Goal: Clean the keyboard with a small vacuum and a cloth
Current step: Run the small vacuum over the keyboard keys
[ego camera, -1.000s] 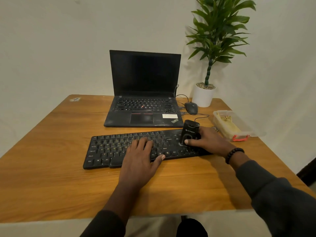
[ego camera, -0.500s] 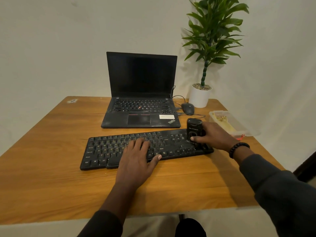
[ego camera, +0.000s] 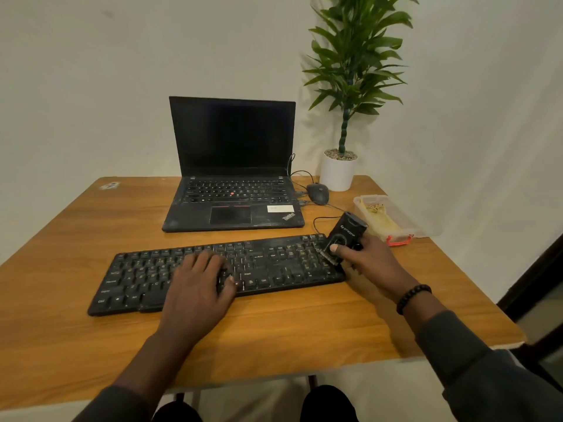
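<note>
A black keyboard [ego camera: 274, 263] lies across the wooden table [ego camera: 274, 327], in front of the laptop. My left hand [ego camera: 198, 287] rests flat on its middle keys, fingers spread. My right hand [ego camera: 365, 263] grips a small black vacuum [ego camera: 345, 234] at the keyboard's right end. The vacuum is tilted, and its brush nozzle touches the number-pad keys. My thumb lies on the vacuum's front face. No cloth can be made out in view.
An open black laptop [ego camera: 234, 193] stands behind the keyboard. A wired mouse [ego camera: 318, 192] and a potted plant [ego camera: 338, 173] sit at the back right. A clear plastic box [ego camera: 393, 220] with an orange clip lies by the right edge.
My right hand has slid the vacuum rightward along the keyboard to its right end and tilted it. My left hand has stayed on the middle keys. The camera shifted slightly.
</note>
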Available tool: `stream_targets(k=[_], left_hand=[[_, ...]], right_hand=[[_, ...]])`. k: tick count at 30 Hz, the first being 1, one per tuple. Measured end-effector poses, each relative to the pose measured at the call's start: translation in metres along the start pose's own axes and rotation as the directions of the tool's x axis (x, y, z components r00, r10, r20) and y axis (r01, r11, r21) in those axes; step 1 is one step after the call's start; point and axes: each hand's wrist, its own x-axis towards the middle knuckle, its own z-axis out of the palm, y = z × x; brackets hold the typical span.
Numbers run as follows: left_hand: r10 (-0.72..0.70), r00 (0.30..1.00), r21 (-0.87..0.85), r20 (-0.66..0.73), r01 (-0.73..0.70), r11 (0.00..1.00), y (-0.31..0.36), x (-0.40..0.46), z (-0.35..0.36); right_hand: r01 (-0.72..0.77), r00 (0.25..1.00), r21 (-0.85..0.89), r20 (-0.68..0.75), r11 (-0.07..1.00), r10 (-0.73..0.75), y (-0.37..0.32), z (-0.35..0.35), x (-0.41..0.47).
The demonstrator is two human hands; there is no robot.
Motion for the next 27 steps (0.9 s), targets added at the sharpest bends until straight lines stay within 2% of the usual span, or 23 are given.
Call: stream_targets(k=[3,6,9,14,17,20,23,27], left_hand=[[-0.083,0.997,-0.037,0.008,0.083,0.996,0.029,0.005,0.005],[-0.043,0.997,-0.074,0.056,0.048,0.996,0.071,0.011,0.024],[-0.022,0.995,-0.044,0.093,0.026,0.999,0.086,0.013,0.034],[-0.005,0.996,-0.017,0.094,0.007,1.0,0.086,0.014,0.031],[0.005,0.995,-0.013,0.101,-0.004,1.0,0.087,0.014,0.031],[0.011,0.995,-0.021,0.096,-0.009,1.0,0.087,0.014,0.032],[0.005,0.995,-0.018,0.097,-0.003,1.0,0.086,0.014,0.032],[0.003,0.996,-0.021,0.089,-0.001,1.0,0.087,0.014,0.032]], right_hand=[[0.004,0.994,-0.03,0.107,1.0,0.0,-0.009,0.009,-0.001],[0.067,0.976,-0.139,0.213,0.988,-0.036,-0.015,0.018,0.001],[0.132,0.953,-0.237,0.298,0.963,-0.057,-0.022,0.02,0.008],[0.114,0.933,-0.244,0.359,0.963,-0.019,-0.023,0.017,0.031],[0.145,0.939,-0.286,0.341,0.947,-0.04,-0.024,0.022,0.045],[0.197,0.966,-0.415,0.238,0.888,-0.104,-0.025,0.031,0.062],[0.221,0.975,-0.446,0.136,0.867,-0.178,-0.029,0.037,0.072],[0.219,0.973,-0.478,0.171,0.851,-0.155,-0.031,0.039,0.067]])
